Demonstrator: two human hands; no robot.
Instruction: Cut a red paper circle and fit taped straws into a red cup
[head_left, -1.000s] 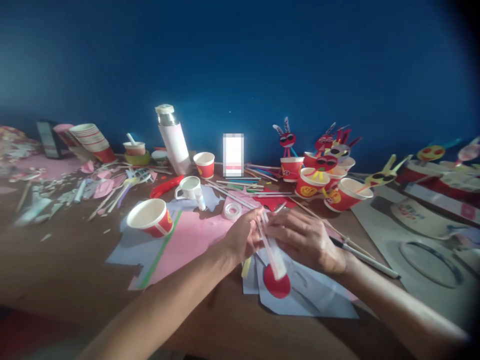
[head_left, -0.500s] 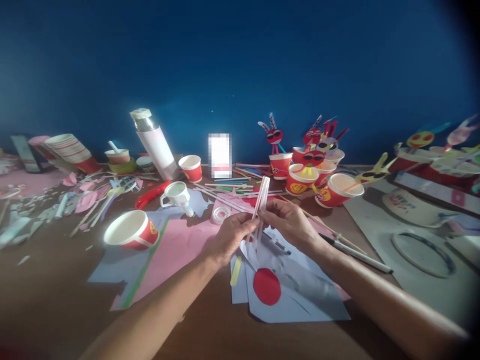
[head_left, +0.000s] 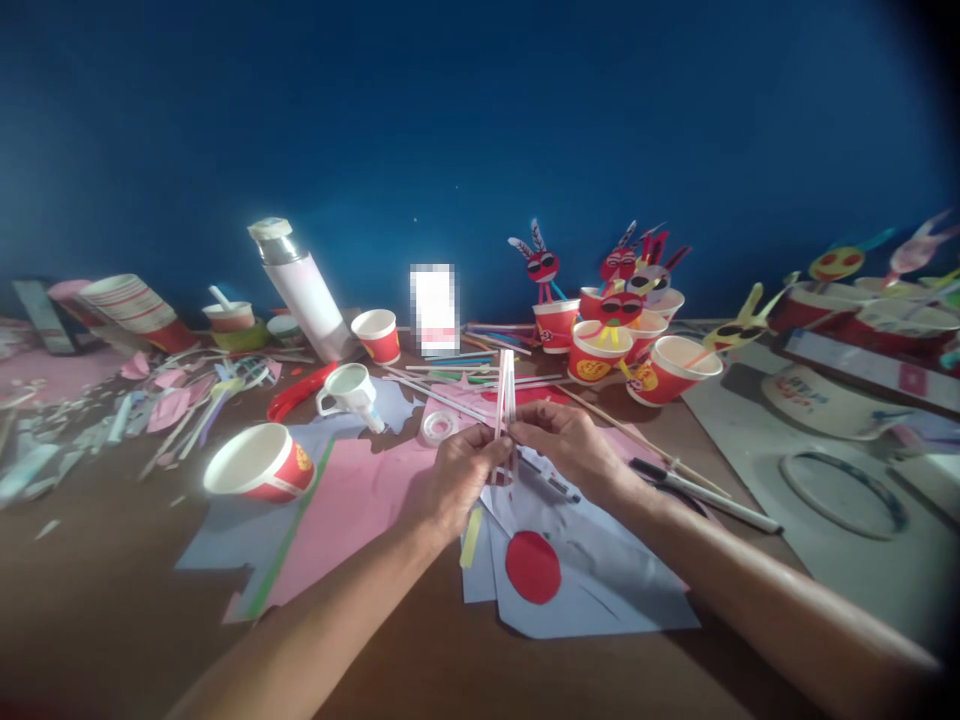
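My left hand [head_left: 457, 475] and my right hand [head_left: 566, 445] meet over the middle of the table, and together they pinch a small bundle of white straws [head_left: 506, 385] that stands nearly upright between the fingertips. Under the hands lie pale blue paper sheets [head_left: 600, 590] with a red paper circle [head_left: 533, 567] on top, and a black pen [head_left: 551, 485] lies just below my right hand. A pink sheet [head_left: 352, 500] lies to the left.
A red paper cup [head_left: 259, 465] lies tipped at the left, a tape roll [head_left: 439, 427] and white mug [head_left: 349, 390] behind it. Decorated red cups [head_left: 600, 350] with paper faces stand at the back right. A white flask [head_left: 300, 290], stacked cups [head_left: 131, 305], loose sticks and scraps crowd the back.
The straws were lying slanted down over the paper; both hands have lifted and turned them to stand nearly upright. The view has shifted a little to the right.
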